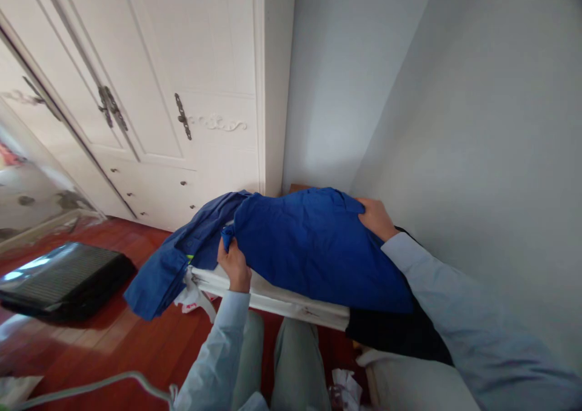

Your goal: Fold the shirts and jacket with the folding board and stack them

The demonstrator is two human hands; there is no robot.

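Observation:
A blue garment (309,241) lies spread over a narrow white table (295,305); its exact kind is unclear. My left hand (234,265) is closed around a bunched corner of it at the near left. At the far right, my right hand (377,218) pinches the garment's edge between thumb and fingers. Another blue garment (195,232), slightly duller, drapes off the table's left end. Beneath the right part of the cloth, black fabric (400,335) hangs over the table's near right edge.
A white wardrobe (218,65) stands behind on the left, and a grey wall (491,132) rises at the right. On the red wooden floor (109,350) sits a black suitcase (68,280). A pale cord (109,377) crosses the bottom left.

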